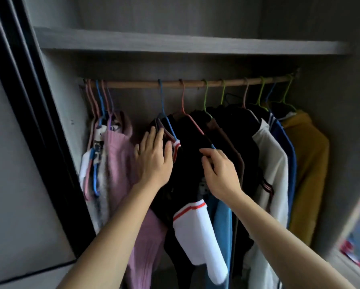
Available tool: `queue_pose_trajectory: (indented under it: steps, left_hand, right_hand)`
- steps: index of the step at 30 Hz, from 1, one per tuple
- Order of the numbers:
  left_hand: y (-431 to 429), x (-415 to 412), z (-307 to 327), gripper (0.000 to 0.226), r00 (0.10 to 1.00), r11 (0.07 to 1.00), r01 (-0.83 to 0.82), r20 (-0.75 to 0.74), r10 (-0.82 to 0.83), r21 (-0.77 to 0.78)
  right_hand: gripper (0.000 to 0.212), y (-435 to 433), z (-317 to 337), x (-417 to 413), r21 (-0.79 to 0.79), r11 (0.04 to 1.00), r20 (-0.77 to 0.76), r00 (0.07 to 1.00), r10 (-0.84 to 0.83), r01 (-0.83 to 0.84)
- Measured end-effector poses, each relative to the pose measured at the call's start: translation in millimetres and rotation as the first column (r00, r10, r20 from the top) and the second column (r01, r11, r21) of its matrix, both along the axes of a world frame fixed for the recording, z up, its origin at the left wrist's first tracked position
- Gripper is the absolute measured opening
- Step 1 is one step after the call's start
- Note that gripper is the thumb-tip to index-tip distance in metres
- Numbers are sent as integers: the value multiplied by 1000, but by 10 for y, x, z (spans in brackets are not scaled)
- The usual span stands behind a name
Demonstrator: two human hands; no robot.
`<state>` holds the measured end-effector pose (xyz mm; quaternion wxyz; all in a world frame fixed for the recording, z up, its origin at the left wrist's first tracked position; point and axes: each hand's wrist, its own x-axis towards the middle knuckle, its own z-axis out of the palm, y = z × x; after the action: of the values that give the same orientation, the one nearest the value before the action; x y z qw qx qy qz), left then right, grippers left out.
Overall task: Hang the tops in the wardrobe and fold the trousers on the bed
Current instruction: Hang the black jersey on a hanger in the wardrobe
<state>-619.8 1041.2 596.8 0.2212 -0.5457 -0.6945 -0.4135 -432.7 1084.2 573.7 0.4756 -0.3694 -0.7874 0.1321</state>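
Both hands are inside the wardrobe [195,43], at the middle of the frame, working on a black top [187,163] that has white cuffs with red stripes. The top hangs from a blue hanger [166,116] hooked over the wooden rail [133,84] in the upper half of the frame.

The left hand [154,157] is spread wide and flat, its fingers pressing the top's left shoulder. The right hand [220,174] is narrowed to a pinch on dark fabric at the right shoulder, close to where the hanger's blue arm tip shows.

The step looks like settling the top square on its hanger. The risk is a tug from the pinch sliding the shoulder off the thin wire arm, so the garment droops or drops. A sideways push from the left hand could also crowd the pink top [120,155] at left or tangle the neighbouring pink hanger [183,101].

No trousers or bed are in view.
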Motion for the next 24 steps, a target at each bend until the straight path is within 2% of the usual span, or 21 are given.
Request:
queue_pose_trajectory:
  steps: [6, 9, 12, 15, 18, 21, 24]
  left_hand:
    - [-558, 742, -861, 58, 982, 990, 144, 122, -141, -11]
    - [-810, 1175, -1217, 58, 977, 981, 188, 113, -181, -57]
    - [-963, 1675, -1512, 58, 967, 954, 252, 76, -242, -165]
    - [-994, 2280, -1682, 60, 950, 908, 309, 58, -306, -283]
    - [-975, 3083, -1783, 62, 912, 848, 399, 52, -407, -350]
    - [-992, 4138, -1888, 63, 847, 782, 509, 49, -529, -361]
    - [-1070, 5322, -1973, 64, 743, 673, 630, 50, -667, -387]
  right_hand:
    - [36, -488, -717, 904, -21, 974, 119, 967, -224, 228]
    - [46, -760, -1125, 1432, -72, 941, 211, 927, -310, 331]
    - [54, -1002, -1454, 1972, -106, 891, 342, 857, -385, 442]
    - [64, -1186, -1644, 2616, -125, 822, 425, 779, -462, 556]
    - [72, -1445, -1767, 3474, -119, 753, 436, 716, -546, 647]
    - [78, -1814, -1856, 4536, -105, 668, 432, 639, -636, 737]
    - [81, -2264, -1978, 5711, -128, 530, 456, 524, -719, 838]
